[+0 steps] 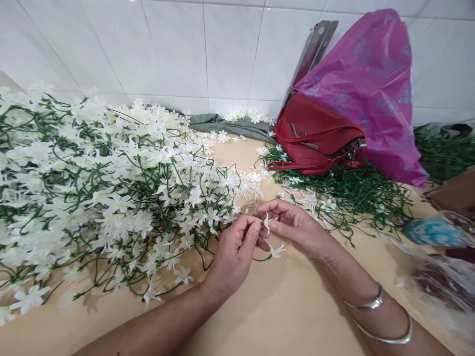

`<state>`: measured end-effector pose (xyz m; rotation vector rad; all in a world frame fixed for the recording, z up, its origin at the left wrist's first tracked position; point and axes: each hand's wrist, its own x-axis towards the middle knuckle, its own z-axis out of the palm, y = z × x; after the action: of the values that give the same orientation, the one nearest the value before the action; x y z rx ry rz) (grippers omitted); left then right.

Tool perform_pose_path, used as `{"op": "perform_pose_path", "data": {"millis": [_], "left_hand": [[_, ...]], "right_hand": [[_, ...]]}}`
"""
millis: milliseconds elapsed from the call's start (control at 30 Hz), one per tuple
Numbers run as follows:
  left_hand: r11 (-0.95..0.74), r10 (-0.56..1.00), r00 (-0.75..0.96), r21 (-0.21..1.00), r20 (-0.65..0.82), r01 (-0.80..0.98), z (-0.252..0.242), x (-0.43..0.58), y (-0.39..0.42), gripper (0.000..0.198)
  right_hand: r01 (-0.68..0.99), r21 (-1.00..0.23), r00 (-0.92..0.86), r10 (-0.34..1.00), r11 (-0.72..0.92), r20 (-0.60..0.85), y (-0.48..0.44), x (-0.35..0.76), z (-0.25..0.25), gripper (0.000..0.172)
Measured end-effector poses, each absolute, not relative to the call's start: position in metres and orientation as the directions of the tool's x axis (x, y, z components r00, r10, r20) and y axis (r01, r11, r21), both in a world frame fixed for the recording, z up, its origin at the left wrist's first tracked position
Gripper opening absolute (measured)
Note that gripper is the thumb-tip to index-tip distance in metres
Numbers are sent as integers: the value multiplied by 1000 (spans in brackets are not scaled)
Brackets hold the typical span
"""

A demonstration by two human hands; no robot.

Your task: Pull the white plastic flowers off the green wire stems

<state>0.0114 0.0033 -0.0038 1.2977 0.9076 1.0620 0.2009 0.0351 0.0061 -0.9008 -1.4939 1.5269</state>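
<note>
Bangled right hand [297, 227], left hand [233, 252] pinch flower sprig [275, 251]: thin green stem, two white blooms, one dangling.

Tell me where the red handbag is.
The red handbag sits upper right in the head view, against the purple plastic bag, on green stems beyond the right hand.

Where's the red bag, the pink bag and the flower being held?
red bag [315, 133]: head view, middle of its flap
pink bag [374, 84]: head view, crinkled front
white flower [266, 222]: head view, its petals
</note>
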Motion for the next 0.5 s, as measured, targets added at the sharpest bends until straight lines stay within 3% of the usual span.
{"op": "perform_pose_path", "data": {"millis": [100, 333, 500], "left_hand": [[-43, 957, 284, 996, 64, -80, -1, 11, 3, 27], [-70, 958, 278, 998, 66, 4, 0, 10, 2, 29], [-48, 960, 274, 998, 56, -34, 1, 10, 1, 31]], "right_hand": [[-66, -997, -432, 899, 45, 69, 37, 198, 7, 20], [-109, -989, -427, 894, 99, 137, 40, 195, 8, 24], [-79, -989, -419, 896, 129, 150, 37, 192, 13, 26]]}}
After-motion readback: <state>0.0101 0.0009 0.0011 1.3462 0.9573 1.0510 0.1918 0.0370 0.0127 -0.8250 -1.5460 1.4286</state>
